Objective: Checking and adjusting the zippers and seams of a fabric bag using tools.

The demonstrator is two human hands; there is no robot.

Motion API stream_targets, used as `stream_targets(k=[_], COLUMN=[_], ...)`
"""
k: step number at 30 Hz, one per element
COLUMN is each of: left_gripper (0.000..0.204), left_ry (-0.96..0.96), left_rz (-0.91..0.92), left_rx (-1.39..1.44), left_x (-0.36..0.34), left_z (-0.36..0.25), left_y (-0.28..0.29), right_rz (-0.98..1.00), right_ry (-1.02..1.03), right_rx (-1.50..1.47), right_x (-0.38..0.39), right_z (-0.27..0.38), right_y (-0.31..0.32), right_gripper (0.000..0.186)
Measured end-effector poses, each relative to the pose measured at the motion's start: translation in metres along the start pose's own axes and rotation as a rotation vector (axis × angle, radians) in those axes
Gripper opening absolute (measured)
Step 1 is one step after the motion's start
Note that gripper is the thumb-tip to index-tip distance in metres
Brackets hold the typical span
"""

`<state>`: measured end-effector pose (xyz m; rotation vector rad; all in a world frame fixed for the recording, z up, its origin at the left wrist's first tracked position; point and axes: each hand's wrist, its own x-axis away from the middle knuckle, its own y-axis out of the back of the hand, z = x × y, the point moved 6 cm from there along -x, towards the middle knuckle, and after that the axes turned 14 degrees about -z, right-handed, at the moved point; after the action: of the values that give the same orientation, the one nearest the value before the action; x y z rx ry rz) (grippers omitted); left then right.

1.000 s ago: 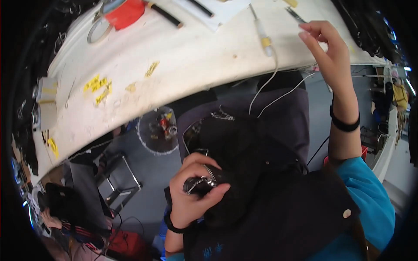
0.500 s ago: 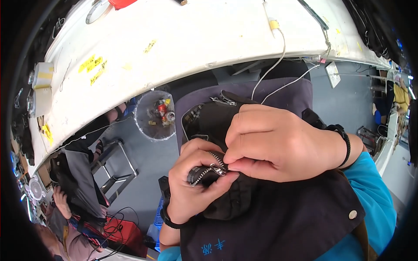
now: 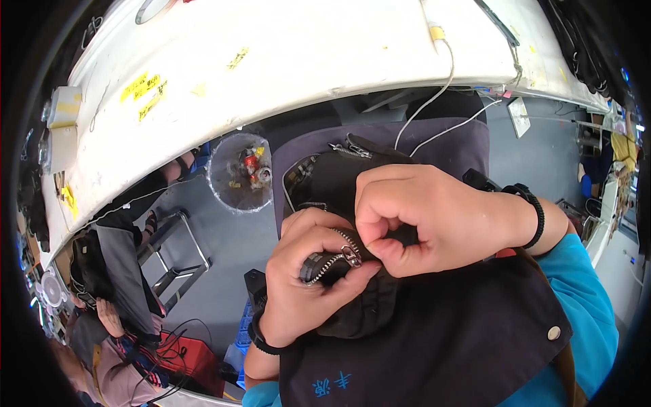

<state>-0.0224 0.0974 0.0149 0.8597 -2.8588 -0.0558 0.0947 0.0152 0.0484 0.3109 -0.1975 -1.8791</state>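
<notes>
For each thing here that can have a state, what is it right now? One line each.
Left hand: closed on the bag at the zipper.
Right hand: fingertips pinched; unclear if holding anything.
Zipper: curved, slider on it.
Bag: one opening gaping, lining showing.
Bin: open-topped, litter inside.
Cable: hanging over table edge.
Yellow labels: flat on table.
Red box: cannot tell if shut.

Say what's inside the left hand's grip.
Left hand grips part of a black bag; a metal-toothed zipper and its slider show beside the thumb. Whatever the palm covers is hidden.
</notes>
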Motion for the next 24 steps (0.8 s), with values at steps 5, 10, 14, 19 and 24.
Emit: stream_targets(k=[5,10,14,19,24], left_gripper=[0.030,0.031,0.031,0.031,0.031], left_ry=[0.005,0.001,-0.017,-0.039,0.000], left_rz=[0.022,0.019,0.017,0.010,0.017], left_rx=[-0.010,-0.020,-0.025,-0.055,-0.105], left_x=[-0.002,-0.003,-0.003,-0.003,0.000], left_z=[0.001,-0.001,0.000,-0.004,-0.001], left_y=[0.001,0.001,-0.001,-0.002,-0.002], right_rz=[0.057,0.052,-0.054,-0.048,0.017], right_ry=[-0.360,-0.596,-0.092,0.178,0.249], right_rx=[-0.271,-0.562,-0.173,0.184,0.352], right_x=[0.009,0.018,0.004,0.001,-0.004], right_z=[-0.016,-0.025,-0.004,0.016,0.022], right_y=[-0.004,-0.006,0.008,0.006,0.002], right_gripper=[0.010,0.008,0.008,0.016,0.020])
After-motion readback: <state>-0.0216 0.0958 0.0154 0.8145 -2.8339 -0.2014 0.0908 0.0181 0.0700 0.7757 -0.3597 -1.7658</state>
